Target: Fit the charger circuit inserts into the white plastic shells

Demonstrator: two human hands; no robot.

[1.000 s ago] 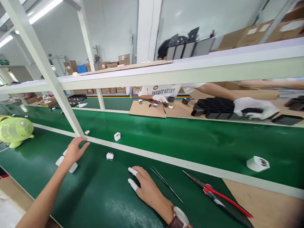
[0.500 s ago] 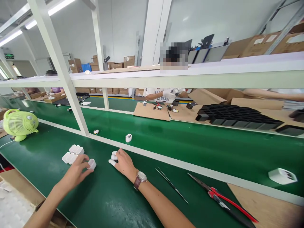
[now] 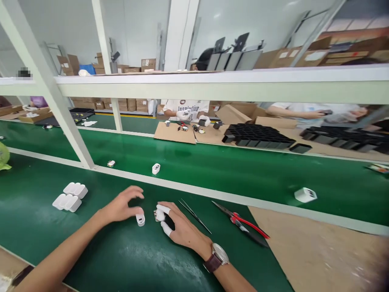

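My left hand [image 3: 123,207] is open, thumb and fingers spread apart. Just under its thumb tip sits a small white oval housing [image 3: 140,220] with a dark slot in its end; whether the thumb touches it is hard to tell. White covers sit on fingertips of my right hand [image 3: 184,229], which pinches a small white-and-black electronic part [image 3: 159,215] with a metallic end. To the left, several open white oval housings [image 3: 70,198] stand grouped together. Beyond my right hand lie tweezers [image 3: 196,217] and red-and-black long-nose pliers [image 3: 240,222].
A white divider strip [image 3: 179,186] crosses the green bench. Behind it are a white housing [image 3: 156,168], another farther right [image 3: 305,195], and a small electronic part [image 3: 111,163]. A post [image 3: 65,109] rises at left. Co-workers sit opposite, beside black trays [image 3: 258,136]. Cardboard [image 3: 304,243] lies right.
My left hand has moved right, away from the group of housings, and the single housing now sits near my right hand. The view has turned right; the green fan is mostly out of view.
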